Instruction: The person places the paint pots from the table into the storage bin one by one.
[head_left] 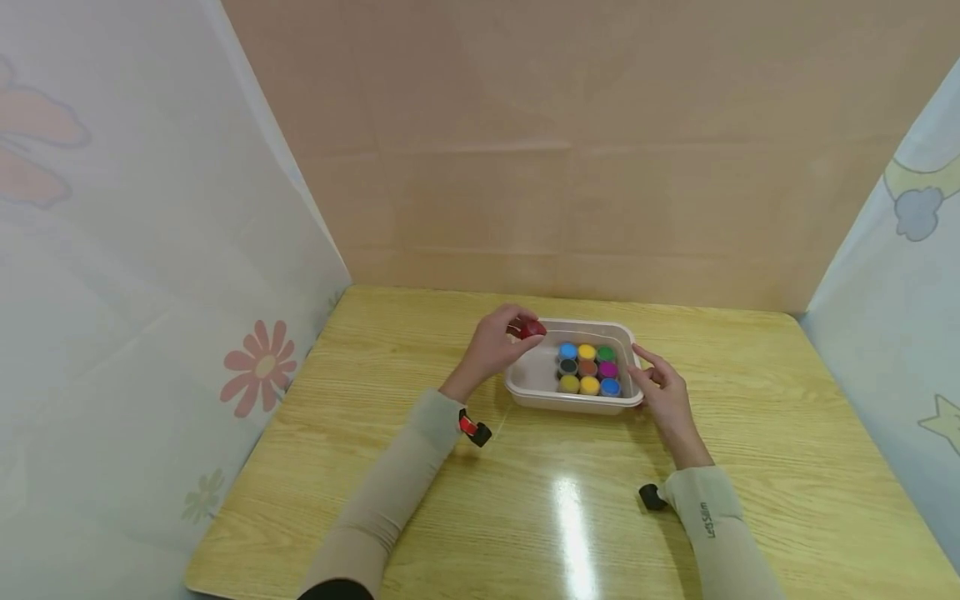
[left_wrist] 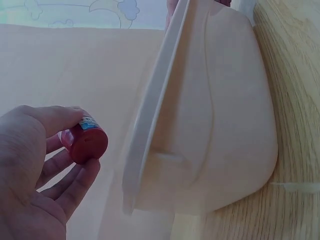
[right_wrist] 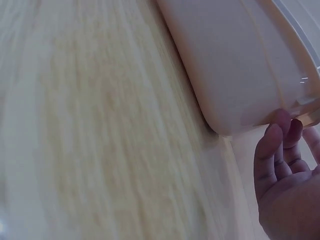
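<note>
My left hand pinches a small red paint pot between thumb and fingers, above the left end of a pale plastic box. In the left wrist view the pot is tilted, its round red end showing and a printed label on its side, apart from the box wall. My right hand grips the box's right end by the rim; in the right wrist view its curled fingers touch the box's end. Inside the box, several coloured paint pots stand in rows toward the right.
The box stands on a wood-grain table, toward its far side. A brown backdrop rises behind the table, with patterned white sheets at both sides. Light glares off the tabletop in front of the box.
</note>
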